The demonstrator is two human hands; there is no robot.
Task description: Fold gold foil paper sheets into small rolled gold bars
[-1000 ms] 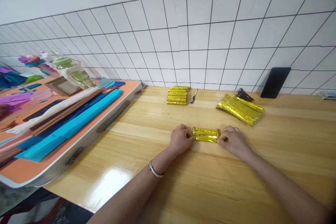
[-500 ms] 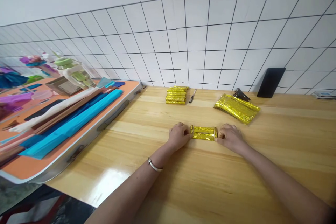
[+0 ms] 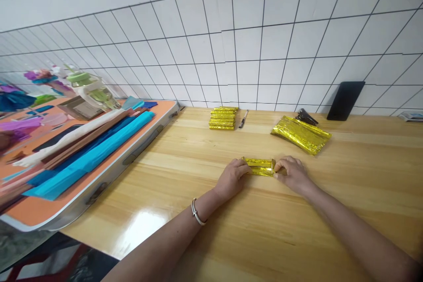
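Observation:
A small gold foil packet [image 3: 261, 166] lies flat on the wooden table between my hands. My left hand [image 3: 232, 178], fingers bent and together, rests on its left end and covers part of it. At the right end, my right hand [image 3: 291, 173] pinches the packet's edge between thumb and bent fingers. Behind them, a stack of gold foil strips [image 3: 222, 119] sits near the wall beside a pen [image 3: 243, 119]. A larger gold foil packet [image 3: 301, 135] lies at the back right, by a black clip [image 3: 306, 117].
A black phone [image 3: 345, 100] leans on the tiled wall. On the left, an orange-topped table [image 3: 79, 181] holds blue, brown and white paper rolls [image 3: 95, 150], a box [image 3: 79, 107] and a green-lidded bottle [image 3: 95, 90].
My left hand has moved right, from beside the packet's left end to over it. My right hand stays at the right end. The view has shifted slightly.

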